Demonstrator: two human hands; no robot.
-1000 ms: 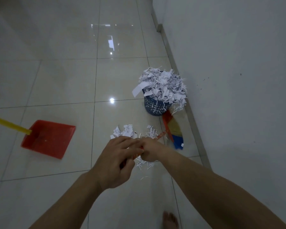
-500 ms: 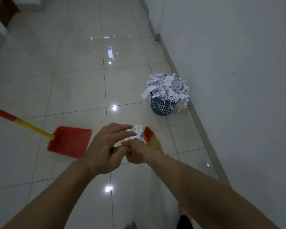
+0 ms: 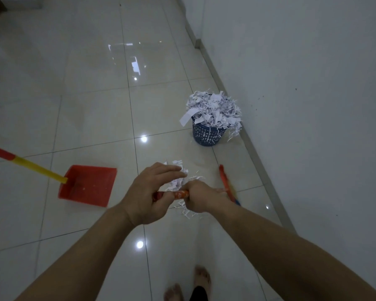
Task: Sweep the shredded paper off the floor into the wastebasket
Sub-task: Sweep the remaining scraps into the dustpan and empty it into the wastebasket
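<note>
Both hands — left hand (image 3: 148, 192), right hand (image 3: 201, 197) — clasped the broom handle (image 3: 174, 194), gathering shredded paper (image 3: 178, 181); next, probably toward the red dustpan (image 3: 89, 183).

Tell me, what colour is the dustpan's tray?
Red, on the dustpan in the head view.

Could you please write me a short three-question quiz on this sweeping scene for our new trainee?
1. True or false: the dark blue perforated plastic wastebasket is heaped above its rim with shredded white paper.
2. The red plastic dustpan lies: A) at the wall, B) on the person's left, C) inside the wastebasket.
3. What do the left hand and right hand both grip?

Key: 1 true; 2 B; 3 the orange broom handle.
</note>
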